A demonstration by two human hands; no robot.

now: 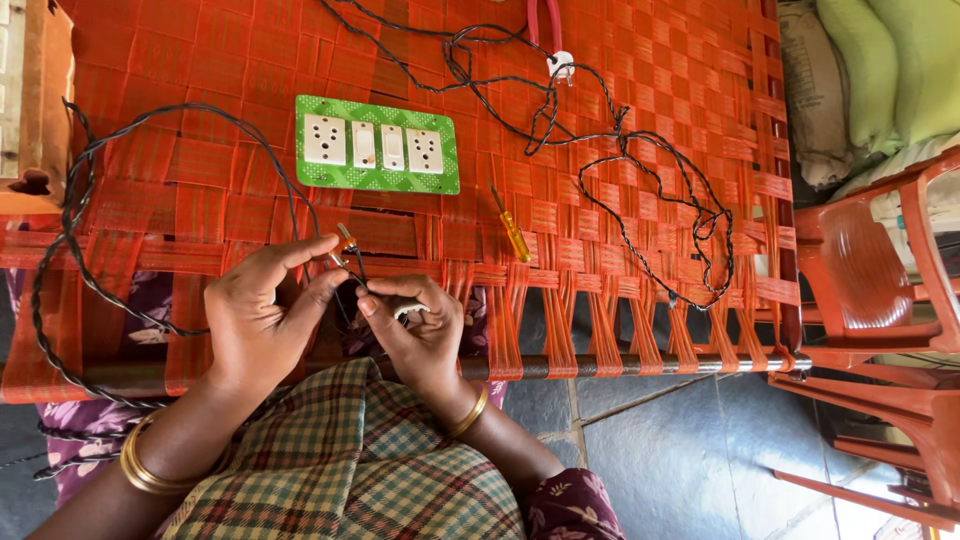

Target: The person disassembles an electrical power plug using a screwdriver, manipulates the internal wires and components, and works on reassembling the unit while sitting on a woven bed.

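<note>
Head view: I see my left hand (262, 315) pinching the bare tip of a twisted black wire (352, 262) while my right hand (415, 328) closes on a small white fitting (408, 310). Both work over the orange woven cot (620, 90), below the green switchboard (377, 145) and near a yellow-handled screwdriver (512, 232).

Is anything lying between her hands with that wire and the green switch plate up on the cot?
Nothing visible. The left hand and right hand pinch the wire end, and only bare orange webbing lies before the green switch plate. The yellow screwdriver lies off to one side.
</note>
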